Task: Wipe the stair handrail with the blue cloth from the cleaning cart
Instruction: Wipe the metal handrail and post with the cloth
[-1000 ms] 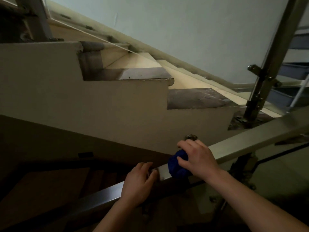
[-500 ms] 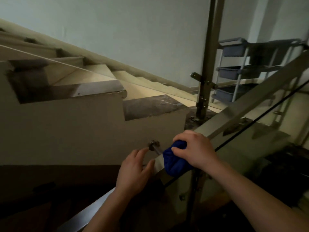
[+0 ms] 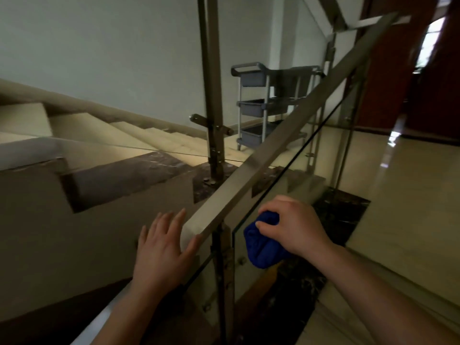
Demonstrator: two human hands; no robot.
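A flat metal handrail runs diagonally from the lower left up to the upper right, above a glass panel. My right hand grips a bunched blue cloth just to the right of the rail, off its top face and beside the glass edge. My left hand rests on the rail's lower stretch with its fingers spread and straight, the thumb against the rail's edge. The grey cleaning cart stands on the landing beyond the rail.
Beige stairs with dark treads rise on the left behind the glass. A metal post stands at the stair's foot. A glossy tiled floor spreads to the right, with a dark wooden door frame behind it.
My view has swung to the right, bringing the cart and the landing into sight. My right hand has come off the rail's top with the cloth and now sits to its right.
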